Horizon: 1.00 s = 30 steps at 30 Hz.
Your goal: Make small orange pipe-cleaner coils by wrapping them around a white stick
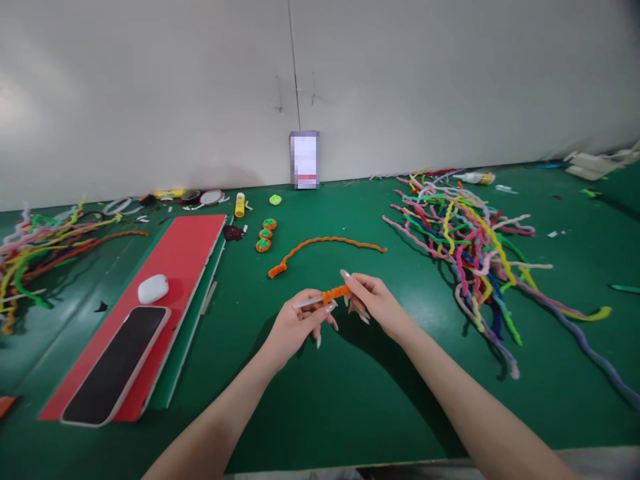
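Closed on a thin white stick (306,303) with the left grip (295,323); pinched shut with the right grip (377,303) on the orange pipe cleaner coil (336,293) wound round that stick, just above the green counter (350,400). Beyond both grips and apart from them, a loose orange pipe cleaner (330,240). Well off to the right grip's side, a tangled pipe cleaner pile (465,233). Out past the left grip, a red board (190,253) with a phone (117,363) on it, its long edge well apart. Behind the grips, under the forearms, the counter's near edge.
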{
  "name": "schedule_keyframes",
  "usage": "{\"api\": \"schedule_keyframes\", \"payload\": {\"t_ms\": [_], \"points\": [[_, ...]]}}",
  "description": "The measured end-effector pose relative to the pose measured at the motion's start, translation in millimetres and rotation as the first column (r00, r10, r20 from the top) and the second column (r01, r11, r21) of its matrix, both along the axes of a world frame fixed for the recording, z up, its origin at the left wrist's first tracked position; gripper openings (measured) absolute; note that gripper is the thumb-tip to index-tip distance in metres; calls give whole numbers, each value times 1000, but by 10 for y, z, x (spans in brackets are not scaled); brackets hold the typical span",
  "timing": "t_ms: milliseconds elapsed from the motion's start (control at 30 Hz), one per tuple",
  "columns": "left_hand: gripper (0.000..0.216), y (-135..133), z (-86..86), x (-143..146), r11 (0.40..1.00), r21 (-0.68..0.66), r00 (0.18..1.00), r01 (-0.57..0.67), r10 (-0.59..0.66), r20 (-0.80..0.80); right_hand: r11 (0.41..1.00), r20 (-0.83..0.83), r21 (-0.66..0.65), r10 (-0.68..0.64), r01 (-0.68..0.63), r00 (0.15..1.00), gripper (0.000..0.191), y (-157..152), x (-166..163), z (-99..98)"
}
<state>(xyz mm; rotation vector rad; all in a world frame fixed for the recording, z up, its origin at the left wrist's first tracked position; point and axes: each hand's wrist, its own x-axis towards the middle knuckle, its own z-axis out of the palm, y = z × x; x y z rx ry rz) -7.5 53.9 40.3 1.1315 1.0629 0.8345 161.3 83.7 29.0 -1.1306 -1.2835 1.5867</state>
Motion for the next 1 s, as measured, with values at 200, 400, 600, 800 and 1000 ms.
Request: {"api": "schedule_keyframes", "payload": {"t_ms": [200, 400, 600, 800, 1000], "points": [[22, -20, 31, 12, 1000, -5, 999, 28, -28, -36, 1000, -5, -11, 0, 0, 1000, 43, 6, 10, 26], [20, -30, 48, 7, 999, 14, 993, 48, -46, -111, 999, 62, -32, 8, -6, 998, 48, 17, 27, -18], [15, -30, 23, -12, 995, 81, 984, 55, -40, -171, 997, 61, -66, 36, -32, 997, 50, 9, 23, -1], [15, -31, 7, -15, 995, 80, 983, 63, -47, -180, 993, 70, -95, 72, -65, 995, 50, 17, 45, -1], [16, -28, 23, -11, 999, -22, 998, 44, -45, -51, 998, 58, -10, 60, -60, 997, 46, 4, 18, 14]]}}
